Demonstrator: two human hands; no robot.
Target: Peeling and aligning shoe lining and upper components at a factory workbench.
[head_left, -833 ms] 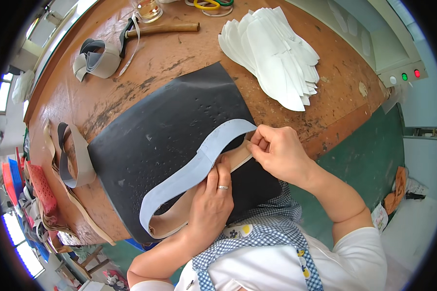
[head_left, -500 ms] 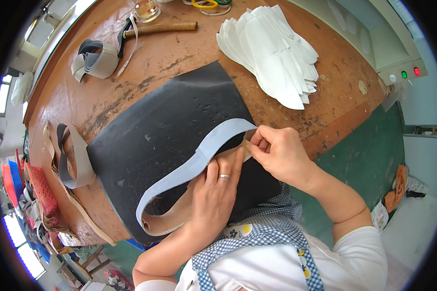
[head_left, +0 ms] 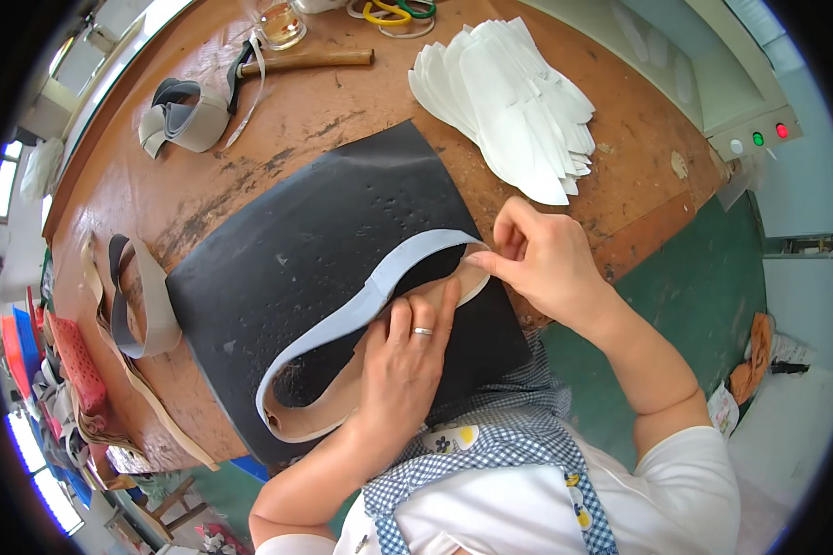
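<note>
A light-blue band with a tan lining (head_left: 368, 294), looped like a shoe upper, stands on edge on a black mat (head_left: 315, 217). My left hand (head_left: 403, 356) reaches over its near side, fingers fairly straight against the tan lining; the thumb is hidden. That hand wears a ring and holds the near wall. At the loop's right end is my right hand (head_left: 551, 264). Its thumb touches the band's edge, while the index finger is lifted away from the thumb and the other fingers are curled.
White sole-shaped sheets (head_left: 509, 106) lie stacked at the far right. A wooden-handled hammer (head_left: 315, 58), a rolled grey band (head_left: 190, 116), a glass (head_left: 280, 25) and scissors (head_left: 387, 13) occupy the far side. Another grey loop (head_left: 148, 301) and tan strips (head_left: 167, 412) sit left of the mat.
My right hand has opened its pinch on the band's right end. Its index finger and knuckles have risen, with the thumb still at the edge. The left hand keeps its place on the loop.
</note>
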